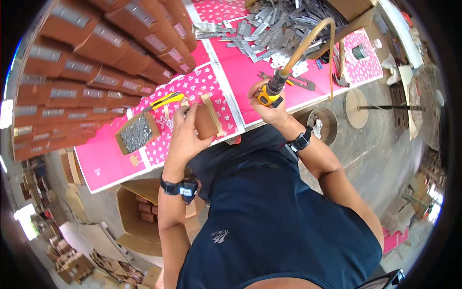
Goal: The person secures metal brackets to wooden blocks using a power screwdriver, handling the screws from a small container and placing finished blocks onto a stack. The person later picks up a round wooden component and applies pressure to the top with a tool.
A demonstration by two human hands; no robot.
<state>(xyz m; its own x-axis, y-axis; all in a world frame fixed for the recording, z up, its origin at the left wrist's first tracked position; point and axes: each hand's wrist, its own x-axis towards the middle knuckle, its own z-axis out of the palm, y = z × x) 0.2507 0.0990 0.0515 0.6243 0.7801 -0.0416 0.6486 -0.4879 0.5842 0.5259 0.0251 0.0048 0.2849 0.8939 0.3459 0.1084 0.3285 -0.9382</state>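
Part of the brown block (206, 121) hides behind the left hand (186, 131)

Here's the round bin (331, 124); standing fan (392, 107) right of it, hammer (341, 67) up-right, possibly a jar (359, 51) farther that way.

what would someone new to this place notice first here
Probably the tall stack of reddish-brown blocks with metal plates, looming over the far left of the bright pink table. Next, the messy heap of grey metal strips at the table's far side. Then, at the near edge, the right hand grips a yellow and black tool, while the left hand holds a brown block.
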